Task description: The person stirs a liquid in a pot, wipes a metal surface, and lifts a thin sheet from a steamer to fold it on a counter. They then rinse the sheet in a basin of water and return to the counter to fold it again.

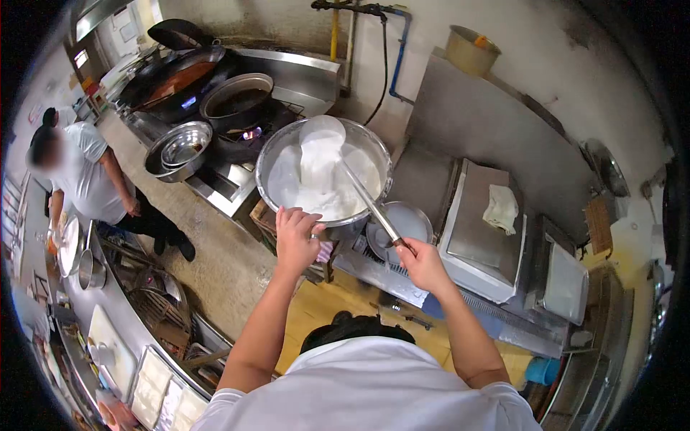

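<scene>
A large round metal basin [388,183] holds thick white liquid [363,161]. My left hand [297,239] grips its near rim, fingers over the edge and a ring on one of them. Closed around the dark end of a long-handled ladle [368,199], my right hand [422,264] is to the right of the basin. The ladle's bowl is raised and tipped near the basin's far side, and white liquid streams from it back into the basin. Below the ladle handle stands a smaller metal bowl [410,221], partly hidden.
On the left, a burner with a visible flame sits by a dark pot [237,104] and a big wok [180,82]. Nested metal bowls [178,151] stand nearby. A co-worker [93,169] is at the left counter. A folded cloth [501,208] lies on steel equipment at right.
</scene>
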Motion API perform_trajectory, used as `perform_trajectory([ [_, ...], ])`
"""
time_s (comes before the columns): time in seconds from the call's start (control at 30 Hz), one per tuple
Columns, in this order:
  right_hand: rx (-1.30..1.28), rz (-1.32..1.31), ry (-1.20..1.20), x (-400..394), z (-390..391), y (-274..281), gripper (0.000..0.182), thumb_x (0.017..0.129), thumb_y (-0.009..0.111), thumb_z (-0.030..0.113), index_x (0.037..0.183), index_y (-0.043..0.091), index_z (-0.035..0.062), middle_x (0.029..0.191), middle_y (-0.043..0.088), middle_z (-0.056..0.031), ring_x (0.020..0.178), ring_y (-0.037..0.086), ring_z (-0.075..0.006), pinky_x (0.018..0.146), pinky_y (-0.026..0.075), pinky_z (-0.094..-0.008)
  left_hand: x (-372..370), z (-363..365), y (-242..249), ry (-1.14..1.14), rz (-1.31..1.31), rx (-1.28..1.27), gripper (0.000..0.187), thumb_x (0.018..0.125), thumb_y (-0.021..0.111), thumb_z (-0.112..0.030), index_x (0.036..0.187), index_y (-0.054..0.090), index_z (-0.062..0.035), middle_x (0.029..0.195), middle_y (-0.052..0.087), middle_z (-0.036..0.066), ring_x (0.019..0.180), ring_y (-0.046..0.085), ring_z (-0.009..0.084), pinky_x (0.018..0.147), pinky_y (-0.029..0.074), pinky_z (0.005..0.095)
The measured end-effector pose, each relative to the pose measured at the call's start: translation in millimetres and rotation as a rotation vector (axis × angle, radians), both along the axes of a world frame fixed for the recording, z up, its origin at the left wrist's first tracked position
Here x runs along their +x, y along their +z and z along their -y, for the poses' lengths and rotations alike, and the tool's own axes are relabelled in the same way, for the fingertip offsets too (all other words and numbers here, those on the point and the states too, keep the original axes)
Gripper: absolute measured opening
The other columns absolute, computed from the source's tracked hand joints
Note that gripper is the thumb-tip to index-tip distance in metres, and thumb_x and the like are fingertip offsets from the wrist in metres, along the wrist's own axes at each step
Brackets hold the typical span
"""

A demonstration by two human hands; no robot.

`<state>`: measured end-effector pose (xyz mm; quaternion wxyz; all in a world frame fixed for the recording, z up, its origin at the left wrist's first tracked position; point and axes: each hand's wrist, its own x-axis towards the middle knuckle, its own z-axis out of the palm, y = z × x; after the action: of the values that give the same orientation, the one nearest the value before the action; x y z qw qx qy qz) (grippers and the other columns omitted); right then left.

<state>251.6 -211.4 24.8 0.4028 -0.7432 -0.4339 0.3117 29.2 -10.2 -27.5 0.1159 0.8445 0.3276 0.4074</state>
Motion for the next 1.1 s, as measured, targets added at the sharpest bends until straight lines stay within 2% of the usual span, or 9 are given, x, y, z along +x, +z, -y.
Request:
perform_trajectory([
  [0.03,0.021,0.069,-0.002,0,4,-10,0.032,0.099,0.061,0.027,0.114,0.066,-0.0009,0.073,0.066,-0.0134,0.066,0.064,-0.0235,0.064,0.05,-0.0385,0,0,-1,0.0,-0.002,0.007,0.021,0.082,0.075,-0.017,0.102,0.074,-0.0109,0.096,0.066,0.006,0.112,0.058,0.0296,0.114,0.033,0.0556],
  [0.13,0.049,0.319,-0.077,-13,12,-15,0.034,0.098,0.062,0.026,0.117,0.065,-0.0007,0.086,0.071,-0.0226,0.081,0.07,-0.0404,0.073,0.053,-0.0462,-1,-2,-4,-0.004,0.005,0.024,0.023,0.082,0.075,-0.017,0.104,0.073,-0.0109,0.099,0.066,0.006,0.112,0.058,0.0302,0.113,0.033,0.0557],
  [0.17,0.013,0.365,-0.09,-17,14,-15,0.037,0.097,0.062,0.026,0.123,0.063,0.0008,0.105,0.07,-0.0258,0.097,0.065,-0.0482,0.082,0.053,-0.0513,-1,-2,-5,-0.005,0.014,0.026,0.023,0.082,0.075,-0.017,0.104,0.073,-0.0111,0.1,0.066,0.007,0.113,0.058,0.0303,0.114,0.032,0.0557],
  [0.27,0.042,0.539,-0.132,-22,11,-24,0.039,0.097,0.063,0.026,0.128,0.061,0.002,0.111,0.069,-0.0252,0.099,0.066,-0.0458,0.084,0.053,-0.0517,-2,-6,-13,-0.021,0.031,0.038,0.024,0.083,0.074,-0.017,0.105,0.073,-0.0116,0.1,0.066,0.007,0.114,0.058,0.0312,0.113,0.032,0.0563],
  [0.5,-0.057,0.678,-0.04,-26,-28,37,0.024,0.093,0.063,0.019,0.106,0.064,-0.0005,0.1,0.068,-0.0261,0.093,0.067,-0.0452,0.081,0.054,-0.0539,0,-6,-17,-0.032,0.05,0.066,0.022,0.085,0.069,-0.018,0.106,0.071,-0.0128,0.101,0.066,0.009,0.115,0.058,0.0337,0.114,0.03,0.056],
  [0.7,0.06,0.623,0.001,-22,-58,41,0.022,0.09,0.066,0.016,0.106,0.067,0.0006,0.1,0.068,-0.0252,0.095,0.065,-0.0456,0.083,0.052,-0.0527,0,-4,-20,-0.048,0.039,0.08,0.022,0.089,0.068,-0.018,0.109,0.071,-0.0109,0.105,0.067,0.01,0.118,0.057,0.0345,0.115,0.028,0.0574],
  [0.83,0.136,0.517,0.028,-18,-57,40,0.031,0.091,0.066,0.017,0.117,0.063,0.0009,0.101,0.068,-0.0265,0.096,0.065,-0.0465,0.083,0.052,-0.0528,0,-1,-18,-0.034,-0.045,0.065,0.028,0.091,0.069,-0.018,0.118,0.07,-0.0098,0.118,0.065,0.013,0.123,0.055,0.0366,0.117,0.026,0.0576],
  [0.97,0.167,0.441,0.021,8,-25,25,0.043,0.091,0.067,0.018,0.129,0.056,0.0022,0.102,0.068,-0.0255,0.097,0.065,-0.0465,0.084,0.052,-0.0518,13,29,-8,-0.024,0.119,0.059,0.033,0.092,0.069,-0.012,0.123,0.066,-0.0007,0.13,0.062,0.018,0.125,0.054,0.0382,0.112,0.035,0.0502],
  [1.1,0.122,0.4,-0.052,54,33,-12,0.042,0.091,0.067,0.02,0.128,0.058,0.0016,0.101,0.069,-0.0223,0.095,0.066,-0.0431,0.083,0.053,-0.0495,39,106,-13,-0.083,0.242,-0.114,0.023,0.091,0.069,-0.007,0.113,0.067,0.0004,0.118,0.066,0.017,0.117,0.059,0.0354,0.104,0.044,0.0472],
])
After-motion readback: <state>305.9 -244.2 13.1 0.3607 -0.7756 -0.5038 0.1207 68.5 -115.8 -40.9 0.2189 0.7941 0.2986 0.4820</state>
